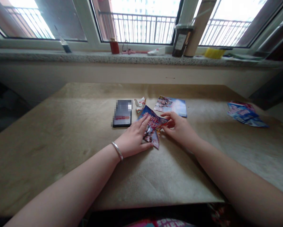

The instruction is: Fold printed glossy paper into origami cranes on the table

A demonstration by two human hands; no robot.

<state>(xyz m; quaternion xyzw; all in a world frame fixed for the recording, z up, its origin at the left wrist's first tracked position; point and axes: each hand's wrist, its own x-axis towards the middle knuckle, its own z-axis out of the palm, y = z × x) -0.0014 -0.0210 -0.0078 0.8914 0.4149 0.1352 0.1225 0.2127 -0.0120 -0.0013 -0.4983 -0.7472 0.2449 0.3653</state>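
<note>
A blue sheet of printed paper [150,121] with red lettering and small figures lies partly folded on the table. My left hand [135,134], a silver bangle [117,151] at its wrist, rests on the paper's left side with fingers stretched out flat. At the right edge, my right hand [175,126] pinches the paper between thumb and fingers. A small folded paper piece [140,104], white with red and orange print, stands just behind. Beyond my right hand lies a flat printed sheet [175,105]. To the left is a phone [122,113], its screen partly blurred out.
Several blue and red printed packets or sheets [246,114] lie at the table's right. Behind the pale table [61,132], a stone windowsill [84,57] carries a red container [114,46], a dark lidded jar [181,41], a cardboard tube [198,28] and a yellow object [214,53].
</note>
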